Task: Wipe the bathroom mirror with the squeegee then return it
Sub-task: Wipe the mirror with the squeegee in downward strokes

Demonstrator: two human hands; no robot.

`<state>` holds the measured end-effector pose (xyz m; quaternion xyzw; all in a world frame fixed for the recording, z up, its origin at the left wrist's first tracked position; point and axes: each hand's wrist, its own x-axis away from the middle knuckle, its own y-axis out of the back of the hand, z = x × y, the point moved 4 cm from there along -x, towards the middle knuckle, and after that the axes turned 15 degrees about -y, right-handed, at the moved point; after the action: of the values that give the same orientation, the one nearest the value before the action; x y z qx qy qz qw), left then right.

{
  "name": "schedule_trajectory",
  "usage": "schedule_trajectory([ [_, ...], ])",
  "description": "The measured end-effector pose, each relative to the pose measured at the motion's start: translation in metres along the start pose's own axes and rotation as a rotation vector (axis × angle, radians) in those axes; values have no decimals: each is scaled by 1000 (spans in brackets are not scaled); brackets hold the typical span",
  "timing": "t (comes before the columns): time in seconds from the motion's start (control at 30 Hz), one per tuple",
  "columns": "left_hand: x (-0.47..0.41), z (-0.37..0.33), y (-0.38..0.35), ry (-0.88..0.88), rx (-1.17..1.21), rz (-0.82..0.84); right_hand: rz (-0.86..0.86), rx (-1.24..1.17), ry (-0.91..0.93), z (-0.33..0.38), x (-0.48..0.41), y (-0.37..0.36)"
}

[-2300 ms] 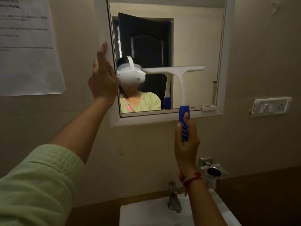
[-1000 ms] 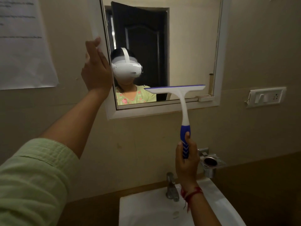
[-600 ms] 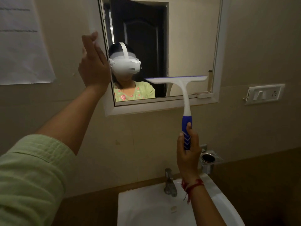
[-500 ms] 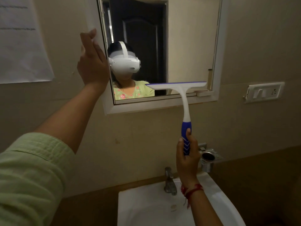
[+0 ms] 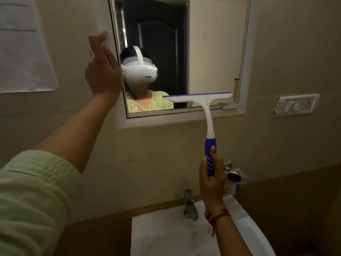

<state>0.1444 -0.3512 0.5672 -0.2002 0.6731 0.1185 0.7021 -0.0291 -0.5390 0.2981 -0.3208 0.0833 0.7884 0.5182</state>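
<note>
Against mirror (image 5: 212,52), right hand (image 5: 212,174) holds squeegee (image 5: 208,115) upright, blade horizontal.

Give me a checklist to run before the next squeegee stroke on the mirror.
1. Grip: right hand closed on the squeegee handle: ok.
2. Blade level, near the bottom of the mirror: ok.
3. Blade contact with the glass: cannot tell.
4. Left hand at the mirror frame's left edge, out of the blade's way: ok.
5. Small ledge at the lower right corner sits close beside the blade end: not ok.
6. Streaks left on the glass: cannot tell.
</note>
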Motion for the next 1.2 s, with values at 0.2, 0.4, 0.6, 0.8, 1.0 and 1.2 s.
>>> schedule_trajectory([
  [0.2,-1,-3,1,20,2,21,5,24,-26,9,0,1],
  [0.4,-1,-2,1,8,10,18,-9,27,-6,21,-11,-4],
  [0.6,0,4,-2,-10,32,18,17,80,-49,-3,18,6],
  [0.8,-1,6,-2,-8,48,11,21,79,-14,16,2,8],
  [1.0,-1,9,-3,-16,72,8,39,84,-25,9,10,13],
  [1.2,1,8,-4,-12,13,39,35,149,1,26,19,19],
])
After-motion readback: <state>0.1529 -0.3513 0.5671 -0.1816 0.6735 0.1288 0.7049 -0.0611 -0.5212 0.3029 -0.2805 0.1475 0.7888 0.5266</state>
